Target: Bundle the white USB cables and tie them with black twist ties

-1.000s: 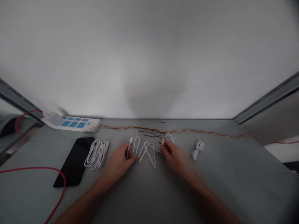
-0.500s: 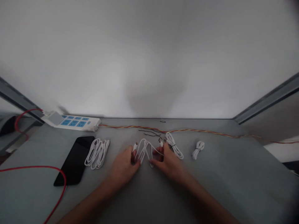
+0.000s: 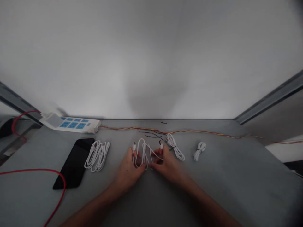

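Between my two hands is a white charging cable [image 3: 143,145], looped on itself. My left hand [image 3: 130,165] is closed on its left side, with one white plug [image 3: 134,147] sticking up by the index finger. On the other side my right hand [image 3: 165,164] grips the loops near the thumb, and a second plug [image 3: 161,145] with a dark tip stands above its fingers. Just right of that hand lies a coiled white cable [image 3: 175,147] bound with a black tie. The lower parts of the loops are partly hidden by my fingers.
A black phone [image 3: 74,164] and a coiled white cable [image 3: 97,156] lie left. Behind are a power strip [image 3: 75,124], twisted red-yellow wire [image 3: 189,131] and loose black ties [image 3: 152,136]. A small tied cable [image 3: 199,150] sits right. A red cord [image 3: 62,179] crosses the phone.
My hands have drawn slightly closer together, gathering the cable's loops into a narrower bunch. The left plug now points more upright. The whole view has shifted a little.
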Available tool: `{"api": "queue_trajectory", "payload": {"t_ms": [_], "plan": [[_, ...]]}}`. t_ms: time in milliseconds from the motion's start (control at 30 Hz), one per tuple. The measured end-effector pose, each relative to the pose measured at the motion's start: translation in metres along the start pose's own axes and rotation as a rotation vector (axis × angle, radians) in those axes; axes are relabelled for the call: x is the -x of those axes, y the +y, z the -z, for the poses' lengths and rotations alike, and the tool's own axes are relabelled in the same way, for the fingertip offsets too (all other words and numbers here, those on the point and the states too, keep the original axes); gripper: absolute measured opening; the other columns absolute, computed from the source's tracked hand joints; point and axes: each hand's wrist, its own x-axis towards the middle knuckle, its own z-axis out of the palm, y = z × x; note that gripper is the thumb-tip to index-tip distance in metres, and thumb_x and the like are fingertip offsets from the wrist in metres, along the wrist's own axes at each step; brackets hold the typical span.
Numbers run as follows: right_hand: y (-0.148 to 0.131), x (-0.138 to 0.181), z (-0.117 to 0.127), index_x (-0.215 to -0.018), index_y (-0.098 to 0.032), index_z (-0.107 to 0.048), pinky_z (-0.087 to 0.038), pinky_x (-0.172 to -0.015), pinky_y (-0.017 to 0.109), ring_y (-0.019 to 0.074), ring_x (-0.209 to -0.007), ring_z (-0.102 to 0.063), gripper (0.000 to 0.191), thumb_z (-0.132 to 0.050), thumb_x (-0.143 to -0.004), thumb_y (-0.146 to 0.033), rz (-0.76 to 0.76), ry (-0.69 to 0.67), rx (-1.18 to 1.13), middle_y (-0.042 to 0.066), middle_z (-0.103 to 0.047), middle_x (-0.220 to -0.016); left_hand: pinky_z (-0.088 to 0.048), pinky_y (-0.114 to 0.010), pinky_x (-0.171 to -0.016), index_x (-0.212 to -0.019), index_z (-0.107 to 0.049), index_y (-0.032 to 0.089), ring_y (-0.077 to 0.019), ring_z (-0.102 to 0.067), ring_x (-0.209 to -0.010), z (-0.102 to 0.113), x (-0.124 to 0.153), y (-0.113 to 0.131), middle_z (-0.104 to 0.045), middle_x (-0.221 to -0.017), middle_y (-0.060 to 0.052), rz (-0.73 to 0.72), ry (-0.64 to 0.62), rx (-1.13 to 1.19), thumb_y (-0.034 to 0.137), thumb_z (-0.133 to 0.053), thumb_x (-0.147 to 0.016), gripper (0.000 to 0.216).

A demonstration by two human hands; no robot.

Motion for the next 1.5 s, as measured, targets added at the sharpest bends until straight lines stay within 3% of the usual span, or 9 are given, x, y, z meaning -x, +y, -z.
{"api": "queue_trajectory", "payload": {"t_ms": [333,500,600,733,867,967,1100,1233,1500], "plan": [[-0.009,0.001,-0.004,-0.076,-0.026,-0.030,-0.051,-0.070,0.035,0.0221,-0.082,-0.067,0.054,-0.080,-0.060,-0.037,-0.009,-0.104,-0.479,0.003,-0.068,-0.092,-0.054,-0.028,-0.067,-0.083,-0.033,0.023,-0.0153,-0.069,-0.079,-0.005,0.004,0.000,-0.058,-0.101,0.001,-0.097,-0.052,0.518,0.021,-0.066,-0.073,0.035],[-0.017,0.001,-0.007,-0.075,-0.026,-0.029,-0.050,-0.055,0.030,0.0223,-0.077,-0.069,0.055,-0.080,-0.058,-0.039,-0.034,-0.056,-0.684,-0.001,-0.068,-0.084,-0.055,-0.032,-0.079,-0.088,-0.036,0.023,-0.0175,-0.070,-0.088,-0.003,0.003,0.005,-0.057,-0.125,-0.007,-0.047,-0.042,0.618,0.023,-0.071,-0.071,0.038],[-0.018,-0.001,-0.006,-0.074,-0.026,-0.029,-0.050,-0.050,0.029,0.0211,-0.068,-0.068,0.054,-0.079,-0.059,-0.041,-0.045,-0.012,-0.657,-0.002,-0.067,-0.079,-0.055,-0.033,-0.076,-0.096,-0.039,0.023,-0.0186,-0.071,-0.083,0.000,-0.001,0.006,-0.067,-0.111,-0.007,0.024,-0.012,0.627,0.027,-0.075,-0.067,0.047],[-0.019,-0.001,-0.003,-0.071,-0.026,-0.028,-0.048,-0.046,0.028,0.0190,-0.058,-0.065,0.055,-0.078,-0.059,-0.045,-0.022,0.073,-0.610,-0.004,-0.062,-0.067,-0.047,-0.025,-0.050,-0.126,-0.038,0.022,-0.0171,-0.068,-0.065,0.005,-0.003,0.008,-0.071,-0.104,-0.007,0.103,-0.054,0.499,0.030,-0.077,-0.064,0.073],[-0.017,-0.001,-0.005,-0.073,-0.025,-0.032,-0.045,-0.041,0.026,0.0172,-0.054,-0.063,0.048,-0.076,-0.063,-0.044,-0.011,0.089,-0.601,-0.004,-0.062,-0.068,-0.042,-0.022,-0.048,-0.106,-0.060,0.017,-0.0177,-0.066,-0.069,0.006,-0.003,0.010,-0.072,-0.095,-0.007,0.103,-0.152,0.437,0.033,-0.073,-0.068,0.044],[-0.016,0.000,-0.006,-0.076,-0.025,-0.036,-0.042,-0.037,0.025,0.0163,-0.050,-0.061,0.046,-0.075,-0.064,-0.045,-0.032,0.090,-0.589,-0.004,-0.062,-0.068,-0.041,-0.022,-0.046,-0.088,-0.064,0.015,-0.0155,-0.062,-0.063,0.003,-0.002,0.010,-0.070,-0.077,-0.004,0.075,-0.168,0.410,0.037,-0.070,-0.071,0.028],[-0.018,0.000,-0.006,-0.074,-0.025,-0.033,-0.044,-0.038,0.026,0.0157,-0.046,-0.061,0.052,-0.077,-0.060,-0.048,-0.049,0.103,-0.625,-0.002,-0.066,-0.070,-0.041,-0.021,-0.044,-0.087,-0.059,0.016,-0.0161,-0.063,-0.063,0.000,-0.003,0.006,-0.069,-0.074,-0.002,0.098,-0.145,0.444,0.038,-0.070,-0.070,0.029],[-0.020,-0.001,-0.001,-0.072,-0.027,-0.027,-0.047,-0.040,0.029,0.0164,-0.046,-0.062,0.054,-0.076,-0.062,-0.049,-0.041,0.128,-0.627,0.003,-0.073,-0.084,-0.042,-0.020,-0.046,-0.090,-0.058,0.017,-0.0197,-0.068,-0.076,0.001,-0.006,0.004,-0.073,-0.091,-0.007,0.105,-0.085,0.468,0.038,-0.069,-0.072,0.030],[-0.019,-0.003,0.006,-0.070,-0.026,-0.025,-0.043,-0.038,0.027,0.0137,-0.038,-0.056,0.057,-0.075,-0.061,-0.050,-0.045,0.223,-0.567,0.000,-0.070,-0.071,-0.041,-0.021,-0.045,-0.094,-0.058,0.017,-0.0220,-0.070,-0.077,0.003,-0.009,0.005,-0.074,-0.097,-0.009,0.115,-0.034,0.486,0.038,-0.069,-0.072,0.033]]}}
